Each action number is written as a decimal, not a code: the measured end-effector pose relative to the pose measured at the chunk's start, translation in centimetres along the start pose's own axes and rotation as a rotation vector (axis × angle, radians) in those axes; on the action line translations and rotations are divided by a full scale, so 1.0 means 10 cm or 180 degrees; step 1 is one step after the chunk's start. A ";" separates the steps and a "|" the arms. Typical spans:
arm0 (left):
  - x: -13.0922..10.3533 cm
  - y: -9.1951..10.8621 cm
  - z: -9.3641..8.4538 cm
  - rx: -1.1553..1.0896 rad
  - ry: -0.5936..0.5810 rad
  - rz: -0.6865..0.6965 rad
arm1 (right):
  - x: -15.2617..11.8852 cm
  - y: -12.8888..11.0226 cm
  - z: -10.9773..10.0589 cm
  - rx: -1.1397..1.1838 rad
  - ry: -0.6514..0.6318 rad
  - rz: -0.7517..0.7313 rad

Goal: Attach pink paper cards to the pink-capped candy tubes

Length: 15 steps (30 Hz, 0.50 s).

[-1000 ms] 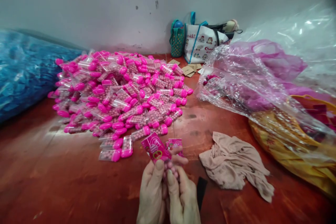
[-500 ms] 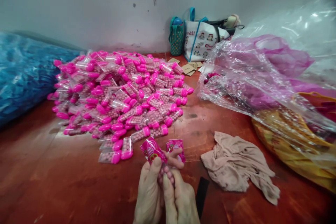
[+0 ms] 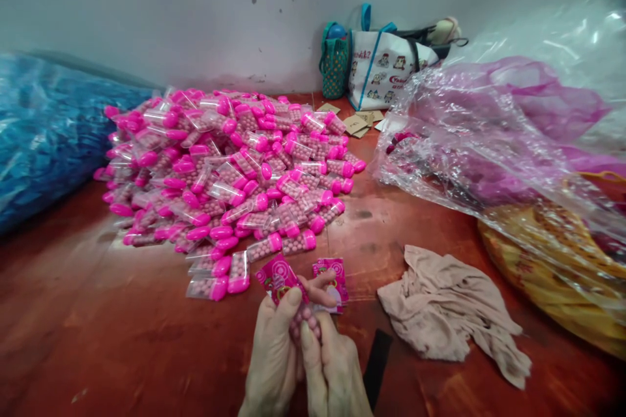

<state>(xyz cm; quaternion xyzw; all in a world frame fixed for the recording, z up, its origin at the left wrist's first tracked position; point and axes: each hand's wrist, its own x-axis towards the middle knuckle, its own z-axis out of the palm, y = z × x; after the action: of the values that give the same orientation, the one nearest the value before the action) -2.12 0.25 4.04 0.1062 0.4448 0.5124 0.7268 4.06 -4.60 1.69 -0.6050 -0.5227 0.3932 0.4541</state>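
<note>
Both hands are together at the bottom middle. Between them is a small clear container of pink balls [image 3: 307, 324], partly hidden by fingers. My left hand [image 3: 278, 345] grips its left side, the thumb pressing a pink printed wrapper [image 3: 277, 277] against it. My right hand [image 3: 332, 358] closes round the lower right of the container. Just beyond the fingers, another pink printed packet [image 3: 337, 283] lies on the red-brown table [image 3: 147, 332]. A big heap of clear containers with pink caps [image 3: 229, 182] spreads behind and to the left.
A blue plastic-wrapped bundle [image 3: 53, 137] is at left. Beige cloth [image 3: 445, 306] and a black strip [image 3: 376, 365] lie right of my hands. Clear plastic film [image 3: 440, 143] and a yellow bag [image 3: 552, 260] sit farther right. A white bag [image 3: 381, 71] and cardboard pieces [image 3: 357, 125] are behind.
The view has shifted slightly, so the heap and bags appear a little farther right. The hands keep hold of the container and wrapper, and more of the packet behind them shows.
</note>
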 end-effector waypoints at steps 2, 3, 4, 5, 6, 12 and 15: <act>-0.02 -0.03 0.01 0.0012 -0.0003 -0.0146 | -0.01 -0.02 -0.02 0.0036 0.0001 0.0183; -0.03 -0.05 0.02 0.0012 0.0002 -0.0189 | -0.02 -0.03 -0.04 0.0094 -0.0024 0.0257; -0.04 -0.06 0.02 0.0028 -0.0004 -0.0204 | -0.01 -0.03 -0.05 0.0177 -0.0062 0.0307; -0.05 -0.07 0.02 0.0058 -0.0023 -0.0203 | -0.01 -0.03 -0.06 0.0266 -0.0098 0.0328; -0.06 -0.08 0.01 0.0096 -0.0059 -0.0205 | 0.00 -0.03 -0.06 0.0347 -0.0119 0.0327; -0.03 -0.02 -0.02 0.0042 -0.0031 -0.0111 | 0.08 0.04 -0.06 0.0634 -0.0218 0.0189; 0.00 0.01 -0.03 0.0071 0.0111 -0.0031 | 0.09 0.04 -0.04 0.0788 -0.0407 0.0155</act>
<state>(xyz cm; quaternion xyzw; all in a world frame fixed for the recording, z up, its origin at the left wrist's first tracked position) -2.41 0.25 3.93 0.1032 0.4637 0.5056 0.7202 4.73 -3.80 1.39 -0.5305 -0.4832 0.5034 0.4813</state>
